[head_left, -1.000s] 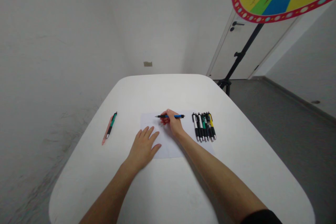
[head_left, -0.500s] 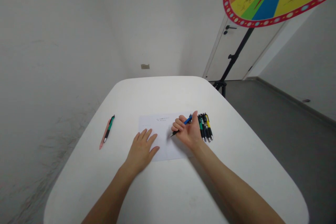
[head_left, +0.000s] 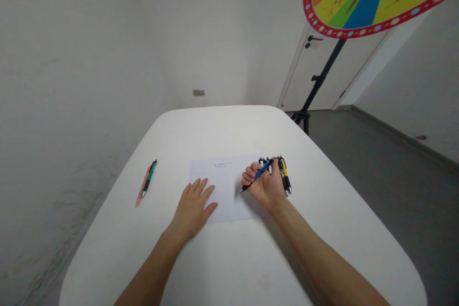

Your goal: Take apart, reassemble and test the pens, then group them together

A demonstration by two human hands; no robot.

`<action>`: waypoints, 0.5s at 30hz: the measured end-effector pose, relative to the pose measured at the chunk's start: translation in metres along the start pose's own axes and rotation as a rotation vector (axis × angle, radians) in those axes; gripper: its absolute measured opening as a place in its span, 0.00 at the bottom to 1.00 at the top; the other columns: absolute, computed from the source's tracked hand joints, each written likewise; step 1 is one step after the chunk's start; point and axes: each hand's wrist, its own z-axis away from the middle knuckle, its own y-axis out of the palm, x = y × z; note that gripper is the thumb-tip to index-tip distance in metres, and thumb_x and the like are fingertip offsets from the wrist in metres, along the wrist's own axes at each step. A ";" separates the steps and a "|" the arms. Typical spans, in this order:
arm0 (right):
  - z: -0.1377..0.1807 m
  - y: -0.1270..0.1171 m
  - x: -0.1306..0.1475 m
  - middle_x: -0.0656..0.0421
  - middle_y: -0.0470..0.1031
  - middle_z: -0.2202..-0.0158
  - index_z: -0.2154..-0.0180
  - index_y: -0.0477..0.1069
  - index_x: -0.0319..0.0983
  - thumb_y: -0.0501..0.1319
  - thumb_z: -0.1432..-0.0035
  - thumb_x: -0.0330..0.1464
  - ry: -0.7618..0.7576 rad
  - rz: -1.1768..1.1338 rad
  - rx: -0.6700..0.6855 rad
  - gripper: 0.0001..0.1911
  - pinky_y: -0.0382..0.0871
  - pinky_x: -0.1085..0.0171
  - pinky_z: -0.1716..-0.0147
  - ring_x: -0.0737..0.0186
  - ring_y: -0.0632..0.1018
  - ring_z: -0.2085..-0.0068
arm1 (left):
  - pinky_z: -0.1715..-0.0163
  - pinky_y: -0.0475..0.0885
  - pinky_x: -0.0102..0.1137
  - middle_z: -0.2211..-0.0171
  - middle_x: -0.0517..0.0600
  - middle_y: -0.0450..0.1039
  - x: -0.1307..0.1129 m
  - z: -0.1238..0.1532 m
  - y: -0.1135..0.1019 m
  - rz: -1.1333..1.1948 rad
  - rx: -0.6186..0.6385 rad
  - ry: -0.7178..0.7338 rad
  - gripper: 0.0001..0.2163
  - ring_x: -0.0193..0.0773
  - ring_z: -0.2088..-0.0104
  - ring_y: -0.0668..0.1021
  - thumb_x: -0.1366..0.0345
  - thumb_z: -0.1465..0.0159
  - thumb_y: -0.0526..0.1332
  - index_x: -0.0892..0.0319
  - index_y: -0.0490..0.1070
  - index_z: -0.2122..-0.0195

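Note:
A sheet of white paper (head_left: 225, 201) with a few small lines of writing near its top lies on the table. Flat on its left part rests my left hand (head_left: 193, 203), fingers spread and holding nothing. My right hand (head_left: 267, 189) is turned palm up over the paper's right side, its fingers curled around a blue pen (head_left: 263, 169). The pen's dark tip points down and left, close to the sheet; whether it touches cannot be made out. Just beyond that hand lie several pens (head_left: 285, 174), one of them yellow and black, partly hidden by the hand.
On the left of the white table (head_left: 215, 129) a green and black pen (head_left: 149, 177) lies beside a pink strip-like item (head_left: 142, 189). A colourful prize wheel (head_left: 373, 5) on a black stand (head_left: 319, 86) stands at the back right, in front of a door (head_left: 333, 71).
My right hand has moved slightly right and toward me with the blue pen, covering more of the pens beside it. My left hand stays in place.

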 end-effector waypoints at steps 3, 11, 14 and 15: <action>-0.006 -0.007 -0.006 0.61 0.65 0.75 0.70 0.72 0.42 0.64 0.50 0.51 -0.060 0.087 -0.118 0.18 0.63 0.63 0.77 0.66 0.65 0.77 | 0.39 0.62 0.51 0.37 0.57 0.65 0.000 0.000 -0.001 0.003 0.008 -0.001 0.19 0.51 0.36 0.66 0.56 0.31 0.53 0.55 0.67 0.41; -0.008 -0.027 -0.007 0.55 0.78 0.67 0.59 0.79 0.39 0.63 0.49 0.38 -0.417 0.974 -0.318 0.16 0.68 0.57 0.65 0.57 0.76 0.69 | 0.39 0.62 0.51 0.37 0.57 0.64 0.000 -0.001 -0.003 -0.013 0.036 0.004 0.20 0.53 0.36 0.66 0.56 0.31 0.55 0.56 0.67 0.41; -0.007 -0.028 -0.005 0.53 0.79 0.68 0.54 0.77 0.37 0.61 0.46 0.35 -0.457 1.317 -0.347 0.18 0.67 0.57 0.63 0.54 0.77 0.68 | 0.38 0.62 0.51 0.36 0.57 0.64 0.000 -0.001 -0.004 -0.007 0.051 0.000 0.20 0.53 0.36 0.65 0.57 0.32 0.56 0.56 0.67 0.40; -0.006 -0.028 -0.004 0.53 0.80 0.68 0.53 0.76 0.37 0.60 0.45 0.34 -0.446 1.423 -0.352 0.18 0.66 0.57 0.62 0.54 0.77 0.67 | 0.38 0.62 0.51 0.36 0.57 0.64 0.000 -0.001 -0.004 -0.002 0.051 -0.003 0.20 0.53 0.36 0.65 0.57 0.32 0.56 0.56 0.67 0.40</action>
